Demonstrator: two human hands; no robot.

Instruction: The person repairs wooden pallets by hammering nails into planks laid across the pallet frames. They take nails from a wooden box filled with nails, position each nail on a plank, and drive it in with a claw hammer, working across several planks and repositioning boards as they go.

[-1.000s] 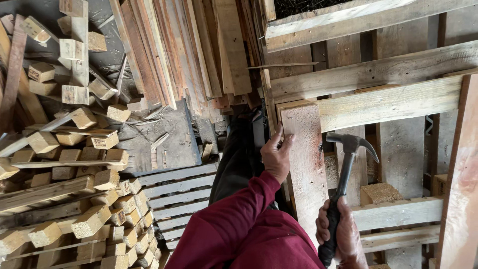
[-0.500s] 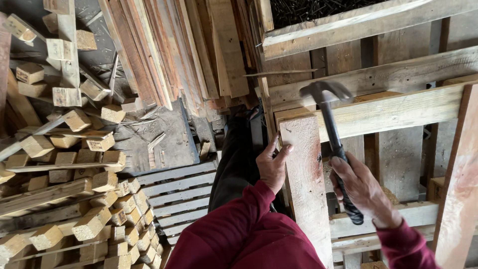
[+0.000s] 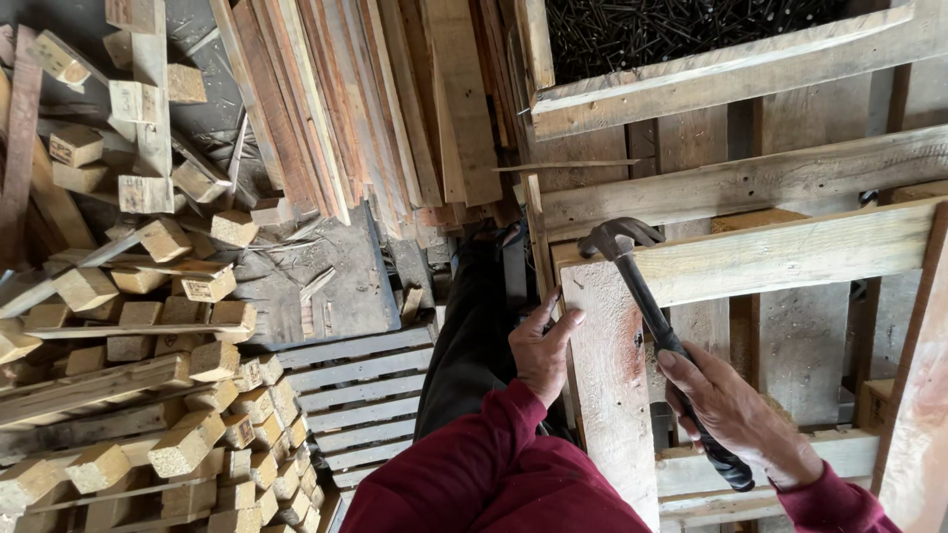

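Two hands: hammer (image 3: 660, 329) head at plank (image 3: 610, 385) top edge.

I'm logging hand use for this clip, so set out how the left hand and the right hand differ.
The left hand rests open on the edge of the upright board, fingers spread; the right hand is closed round the hammer handle. The left hand sits higher up the board, the right hand lower. Both are bare, with dark red sleeves.

There is one view, from a camera worn on the person's head. It looks steeply down and close onto the pale wooden pallet frame (image 3: 731, 257) at the right, with the heap of small cut wooden blocks (image 3: 148, 395) on the floor filling the left side.
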